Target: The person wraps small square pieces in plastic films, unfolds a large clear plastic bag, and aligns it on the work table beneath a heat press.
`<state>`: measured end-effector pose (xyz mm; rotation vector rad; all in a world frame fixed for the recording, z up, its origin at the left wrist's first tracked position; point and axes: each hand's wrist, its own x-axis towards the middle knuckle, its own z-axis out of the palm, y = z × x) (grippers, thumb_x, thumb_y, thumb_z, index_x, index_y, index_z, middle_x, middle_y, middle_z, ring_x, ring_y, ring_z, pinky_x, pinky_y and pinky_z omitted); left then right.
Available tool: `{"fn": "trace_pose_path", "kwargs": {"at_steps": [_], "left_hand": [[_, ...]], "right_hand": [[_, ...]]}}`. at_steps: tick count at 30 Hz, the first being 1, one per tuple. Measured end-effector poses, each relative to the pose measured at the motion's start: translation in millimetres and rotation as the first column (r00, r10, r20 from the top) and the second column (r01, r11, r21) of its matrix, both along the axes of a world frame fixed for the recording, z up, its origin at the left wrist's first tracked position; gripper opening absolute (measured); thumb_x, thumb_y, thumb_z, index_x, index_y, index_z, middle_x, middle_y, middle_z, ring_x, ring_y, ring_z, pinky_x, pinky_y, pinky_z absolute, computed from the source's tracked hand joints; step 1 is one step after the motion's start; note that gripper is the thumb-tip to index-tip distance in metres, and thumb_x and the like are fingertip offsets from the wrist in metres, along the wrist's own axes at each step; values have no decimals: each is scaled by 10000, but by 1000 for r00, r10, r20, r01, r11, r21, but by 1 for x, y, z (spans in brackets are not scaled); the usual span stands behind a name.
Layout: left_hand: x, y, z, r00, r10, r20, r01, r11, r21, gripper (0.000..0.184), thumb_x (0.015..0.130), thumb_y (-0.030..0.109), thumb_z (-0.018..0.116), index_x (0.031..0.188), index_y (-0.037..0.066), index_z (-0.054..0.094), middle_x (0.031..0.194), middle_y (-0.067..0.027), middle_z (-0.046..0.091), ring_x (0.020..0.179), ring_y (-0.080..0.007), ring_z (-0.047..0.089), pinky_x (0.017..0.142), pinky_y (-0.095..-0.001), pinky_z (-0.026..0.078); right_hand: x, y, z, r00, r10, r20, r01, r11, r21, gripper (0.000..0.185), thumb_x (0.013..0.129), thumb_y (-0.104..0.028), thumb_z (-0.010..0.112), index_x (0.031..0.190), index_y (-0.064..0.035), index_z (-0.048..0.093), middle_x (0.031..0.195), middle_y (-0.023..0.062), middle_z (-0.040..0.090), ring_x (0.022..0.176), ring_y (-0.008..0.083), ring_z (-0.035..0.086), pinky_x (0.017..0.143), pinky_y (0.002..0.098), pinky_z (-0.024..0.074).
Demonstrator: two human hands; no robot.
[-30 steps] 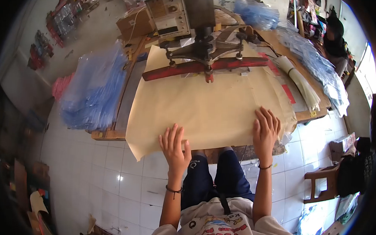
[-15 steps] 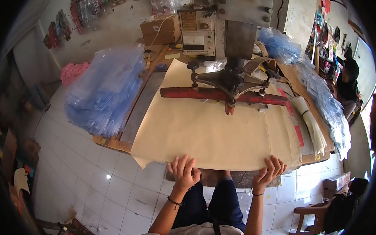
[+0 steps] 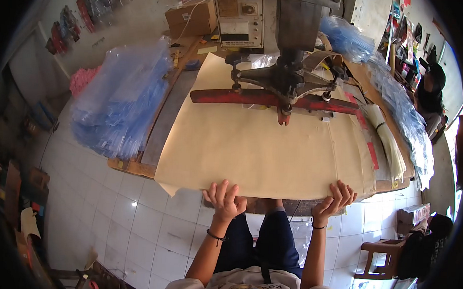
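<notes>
A wide tan sheet (image 3: pixel 261 156), which looks like paper or thin card, lies across the worktable under the press head. Its near edge reaches the table's front. My left hand (image 3: pixel 223 201) grips that edge left of centre, its fingers over the top and thumb low at the side. Near the right corner, my right hand (image 3: pixel 334 203) has its fingers bent over the same edge. Above the far part of the sheet is the press's red bar (image 3: pixel 274 99), carried by a dark metal bracket (image 3: pixel 290 80). Whether the bar touches the sheet, I cannot tell.
Blue clear plastic bags (image 3: pixel 121 100) are piled at the left. More plastic (image 3: pixel 403 115) runs along the right side, beside a tied pale bundle (image 3: pixel 387 140). The control box (image 3: pixel 241 20) stands behind. A brown stool (image 3: pixel 383 257) and another person (image 3: pixel 431 88) are at the right.
My view has tilted slightly, so the press and table sit higher in the picture. Both hands stay at the sheet's near edge, with little change in their grip.
</notes>
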<state>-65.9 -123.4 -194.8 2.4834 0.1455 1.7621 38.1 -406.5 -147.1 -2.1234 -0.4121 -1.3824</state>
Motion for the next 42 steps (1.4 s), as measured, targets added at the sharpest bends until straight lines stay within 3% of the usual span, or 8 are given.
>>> {"fn": "trace_pose_path", "kwargs": {"at_steps": [7,23,42], "left_hand": [[-9,-4,14,994,31,-101,-31,1000,-3,542,787,159,612,1321,140,523,1472,-142,467,1478,-408,269,1214,-646,55],[-31,-16,44,960,-16,-279,-21,991,-130,568,823,98,616,1378,83,497,1469,-190,466,1420,-475,346,1173,-690,140],[-26,-15,39,978,-6,-209,-21,992,-127,567,816,88,608,1376,116,519,1472,-161,482,1436,-464,337,1177,-684,126]], "right_hand": [[-3,-3,1,999,14,-30,-15,1000,-18,411,1064,-360,356,1087,-104,676,1259,103,630,1279,334,482,1202,561,190],[-18,-8,19,980,104,-172,-105,994,4,275,947,-271,548,1120,-127,706,1275,97,643,1253,344,506,1194,558,209],[-17,-5,18,984,111,-142,-107,994,30,252,935,-283,576,1087,-140,717,1250,88,658,1239,348,515,1184,556,221]]}}
